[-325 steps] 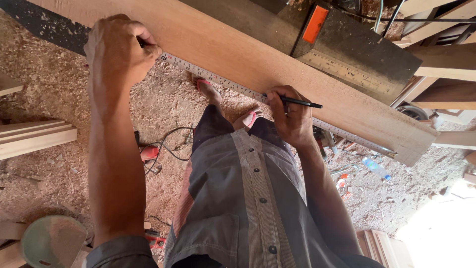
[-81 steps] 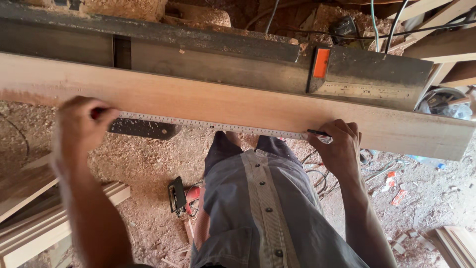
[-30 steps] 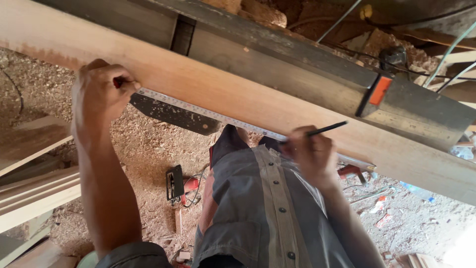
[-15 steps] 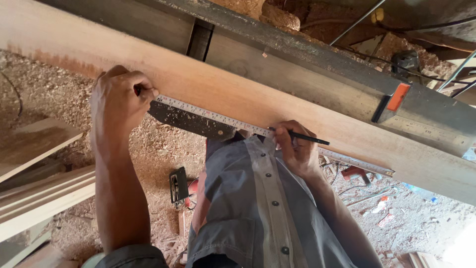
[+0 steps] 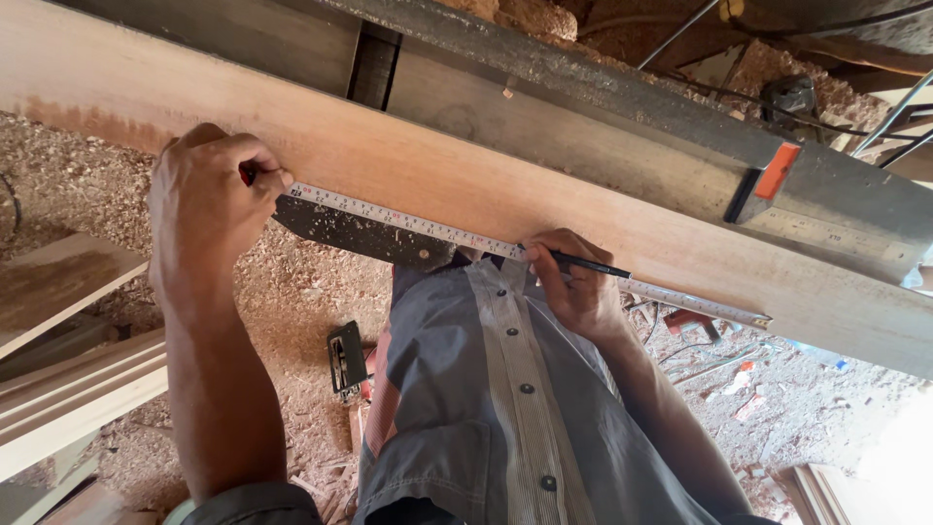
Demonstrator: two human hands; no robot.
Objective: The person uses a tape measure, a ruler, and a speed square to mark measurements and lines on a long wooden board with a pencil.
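A long pale wooden plank point(image 5: 408, 165) runs across the view from upper left to lower right. A tape measure's blade point(image 5: 428, 228) lies stretched along the plank's near edge. My left hand point(image 5: 209, 199) grips the tape's case at the blade's left end. My right hand point(image 5: 573, 282) holds a black pencil point(image 5: 593, 265) with its point at the blade, near the middle of the plank.
Behind the plank lies a grey metal machine bed point(image 5: 603, 117) with an orange tab point(image 5: 777, 170). The floor is covered in sawdust point(image 5: 292, 282). A small power tool point(image 5: 345, 360) lies on it. Wooden boards point(image 5: 68, 379) are stacked at the left.
My right hand has slid left along the tape and lowered the pencil tip onto the plank. My left hand still holds the tape's case at the left.
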